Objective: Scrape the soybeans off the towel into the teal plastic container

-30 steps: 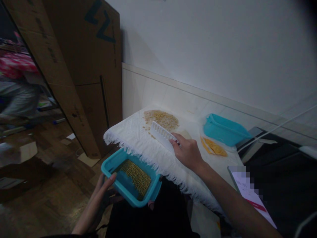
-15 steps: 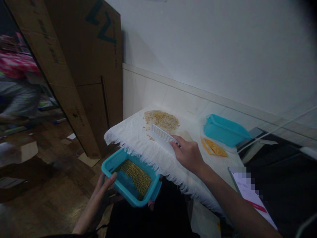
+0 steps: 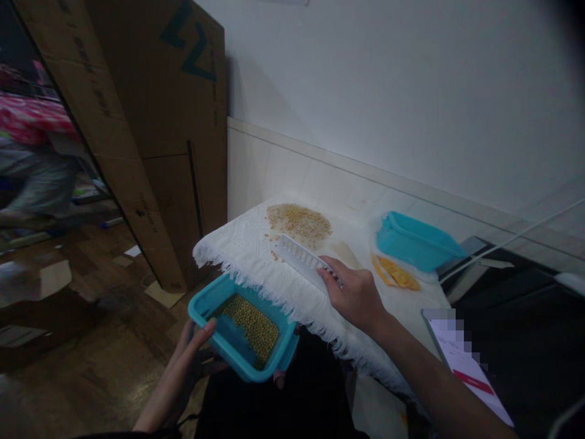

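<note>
My left hand [image 3: 191,350] grips the near left rim of a blue plastic basin [image 3: 262,372], thumb over the edge. Soybeans [image 3: 251,320] cover part of its bottom. The basin is tilted and sits just under the fringed front edge of a white cloth [image 3: 242,244]. My right hand [image 3: 354,292] is closed on one end of a white slotted plastic piece [image 3: 301,257], whose long side lies close to the cloth. Beyond it spreads a pile of pale beans [image 3: 299,221], with a few loose ones near the piece's far end.
A second blue basin [image 3: 418,241] stands at the cloth's right rear, beside a crumpled yellow packet [image 3: 397,273]. A lit screen [image 3: 470,366] lies on a black surface at right. A tall cardboard box [image 3: 159,134] stands at left, with another person [image 3: 36,140] behind it.
My right hand has drawn the white slotted piece slightly toward me and to the right. My left hand and the basin of beans have barely moved.
</note>
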A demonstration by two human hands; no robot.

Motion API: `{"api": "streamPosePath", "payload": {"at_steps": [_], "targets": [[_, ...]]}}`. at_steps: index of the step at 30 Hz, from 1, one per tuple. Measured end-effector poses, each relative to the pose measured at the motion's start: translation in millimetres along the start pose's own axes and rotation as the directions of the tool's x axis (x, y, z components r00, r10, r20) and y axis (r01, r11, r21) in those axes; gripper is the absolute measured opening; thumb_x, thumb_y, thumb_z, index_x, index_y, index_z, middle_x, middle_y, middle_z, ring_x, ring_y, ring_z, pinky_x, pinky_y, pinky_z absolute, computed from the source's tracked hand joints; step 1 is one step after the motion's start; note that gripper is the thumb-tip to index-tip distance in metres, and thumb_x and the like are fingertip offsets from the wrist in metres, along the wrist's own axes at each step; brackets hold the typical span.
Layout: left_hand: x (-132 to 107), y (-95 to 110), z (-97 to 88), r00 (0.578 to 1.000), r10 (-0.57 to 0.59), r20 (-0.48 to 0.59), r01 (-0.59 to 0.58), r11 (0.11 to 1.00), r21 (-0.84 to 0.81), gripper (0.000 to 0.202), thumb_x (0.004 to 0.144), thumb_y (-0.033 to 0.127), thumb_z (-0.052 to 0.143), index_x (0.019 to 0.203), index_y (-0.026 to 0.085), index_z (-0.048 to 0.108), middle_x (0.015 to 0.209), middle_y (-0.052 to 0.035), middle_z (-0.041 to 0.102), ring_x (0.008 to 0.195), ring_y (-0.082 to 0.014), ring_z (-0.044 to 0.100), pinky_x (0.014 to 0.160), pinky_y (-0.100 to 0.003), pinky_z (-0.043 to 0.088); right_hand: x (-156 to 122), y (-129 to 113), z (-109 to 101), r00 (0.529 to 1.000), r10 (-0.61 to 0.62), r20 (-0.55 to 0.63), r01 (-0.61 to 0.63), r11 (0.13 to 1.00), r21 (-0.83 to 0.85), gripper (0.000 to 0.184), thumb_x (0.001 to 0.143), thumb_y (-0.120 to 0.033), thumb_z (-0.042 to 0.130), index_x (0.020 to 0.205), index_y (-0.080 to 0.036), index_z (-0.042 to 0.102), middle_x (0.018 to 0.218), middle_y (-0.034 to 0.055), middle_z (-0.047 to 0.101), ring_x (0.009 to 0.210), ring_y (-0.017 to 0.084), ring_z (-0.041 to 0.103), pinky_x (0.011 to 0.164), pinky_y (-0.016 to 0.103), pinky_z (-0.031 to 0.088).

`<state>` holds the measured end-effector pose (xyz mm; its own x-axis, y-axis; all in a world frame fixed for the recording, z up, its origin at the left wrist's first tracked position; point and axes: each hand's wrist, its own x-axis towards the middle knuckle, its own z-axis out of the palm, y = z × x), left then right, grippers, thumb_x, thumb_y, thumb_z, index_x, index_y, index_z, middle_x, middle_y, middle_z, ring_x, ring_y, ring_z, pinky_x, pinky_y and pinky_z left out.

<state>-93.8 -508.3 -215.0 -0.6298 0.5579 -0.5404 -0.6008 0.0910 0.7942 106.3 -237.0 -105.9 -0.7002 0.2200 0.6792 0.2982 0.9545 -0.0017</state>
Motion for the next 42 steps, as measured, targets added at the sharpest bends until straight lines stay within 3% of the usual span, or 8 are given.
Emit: {"api": "streamPosePath", "payload": {"at_steps": [7,12,16,22,29,37,42], "targets": [[-1.6,0.2,1.2,1.0,0.0,-0.009,0.0,1.0,-0.003,0.097,0.08,0.066,0.094,0.162,0.037,0.05,0.161,-0.0186,0.068,0.096,-0.0335,0.088,0.096,-0.058,0.073,-3.6,-4.4,-1.6,1.0,0.021,0.017,-0.022,0.999,0.029,0.028,0.108,-0.022,0.063,0.122,-0.018,0.086,0.089,0.0072,0.09,0.062,0.019,0.082,0.06,0.023,0.062],[-1.3,-0.4,-0.1,1.0,0.0,-0.007,0.0,1.0,0.009,0.085,0.086,0.064,0.09,0.158,0.039,0.053,0.158,-0.0156,0.07,0.098,-0.0313,0.087,0.096,-0.056,0.073,-7.4,-8.5,-6.1,1.0,-0.001,0.01,0.001,0.999,0.039,0.028,0.107,-0.021,0.063,0.123,-0.016,0.086,0.091,0.0086,0.09,0.06,0.018,0.081,0.059,0.024,0.062],[2.1,-1.9,-2.3,1.0,0.002,-0.026,-0.002,1.0,-0.016,0.089,0.081,0.064,0.095,0.155,0.036,0.055,0.152,-0.0169,0.072,0.092,-0.0313,0.087,0.094,-0.058,0.074,-12.1,-10.8,-9.3,1.0,0.007,0.001,-0.007,0.999,0.037,0.027,0.107,-0.022,0.064,0.122,-0.018,0.086,0.094,0.0084,0.091,0.06,0.018,0.081,0.059,0.023,0.062],[6.2,-0.6,-8.1,0.998,0.023,-0.057,-0.024,1.0,-0.015,0.083,0.082,0.061,0.095,0.152,0.037,0.058,0.155,-0.0158,0.071,0.09,-0.0307,0.088,0.091,-0.058,0.075,-12.2,-15.3,-8.9,0.999,-0.016,-0.027,0.018,0.998,0.065,0.027,0.108,-0.022,0.063,0.121,-0.017,0.086,0.091,0.0083,0.09,0.058,0.018,0.081,0.058,0.023,0.062],[8.7,-0.8,-14.8,0.998,0.05,-0.05,-0.05,0.999,-0.004,0.084,0.088,0.059,0.09,0.16,0.038,0.051,0.168,-0.0163,0.061,0.09,-0.0277,0.086,0.087,-0.053,0.076,-3.7,-17.9,-3.7,0.999,-0.019,-0.033,0.021,0.998,0.054,0.027,0.106,-0.019,0.064,0.12,-0.016,0.087,0.084,0.0075,0.089,0.057,0.018,0.08,0.056,0.022,0.06],[15.2,-3.0,-14.0,0.992,0.059,-0.107,-0.06,0.998,-0.005,0.093,0.079,0.066,0.093,0.157,0.038,0.053,0.164,-0.0173,0.065,0.093,-0.032,0.087,0.085,-0.054,0.076,-3.2,-24.0,-8.8,0.996,-0.062,-0.068,0.066,0.996,0.053,0.026,0.107,-0.018,0.063,0.116,-0.013,0.087,0.087,0.0103,0.089,0.055,0.018,0.079,0.054,0.023,0.058],[16.7,-3.3,-16.0,0.991,0.078,-0.108,-0.079,0.997,-0.006,0.097,0.076,0.067,0.095,0.158,0.036,0.054,0.157,-0.0184,0.07,0.094,-0.034,0.087,0.084,-0.054,0.076,0.4,-21.9,-1.4,0.998,-0.047,-0.047,0.049,0.998,0.037,0.028,0.108,-0.018,0.062,0.119,-0.013,0.087,0.084,0.0093,0.088,0.054,0.018,0.079,0.053,0.024,0.057]]}}
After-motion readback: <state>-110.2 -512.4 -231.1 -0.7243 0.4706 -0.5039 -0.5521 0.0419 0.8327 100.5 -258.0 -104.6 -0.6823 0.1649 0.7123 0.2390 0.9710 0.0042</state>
